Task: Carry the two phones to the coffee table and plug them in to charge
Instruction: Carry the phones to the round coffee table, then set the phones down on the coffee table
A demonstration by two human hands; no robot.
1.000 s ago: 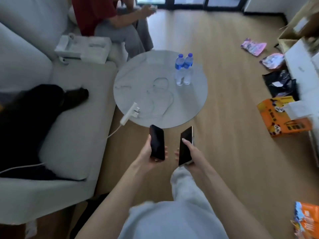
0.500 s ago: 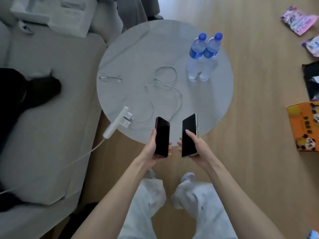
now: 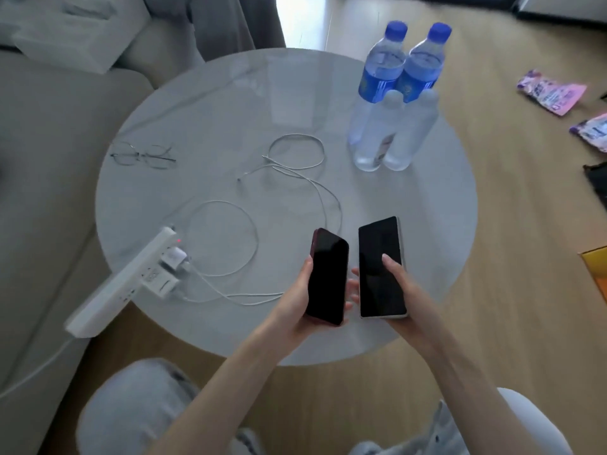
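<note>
My left hand (image 3: 297,303) grips a dark phone with a reddish edge (image 3: 328,277), screen up. Beside it, my right hand (image 3: 402,290) holds a larger phone with a pale edge (image 3: 381,267), its thumb lying on the black screen. Both phones hover over the near part of the round grey coffee table (image 3: 295,93). A white power strip (image 3: 121,284) hangs over the table's left rim with two white chargers (image 3: 167,270) plugged in. Their two white cables (image 3: 295,165) loop loosely across the tabletop, with the free ends near the middle.
Two blue-capped water bottles (image 3: 394,96) stand at the table's far right. A pair of glasses (image 3: 143,156) lies at its left. A grey sofa (image 3: 49,159) borders the table on the left. Snack packets (image 3: 551,93) lie on the wooden floor at the right.
I have come closer and now stand at the table's near edge. Both phones have moved from in front of the table to above its near part, still held one in each hand.
</note>
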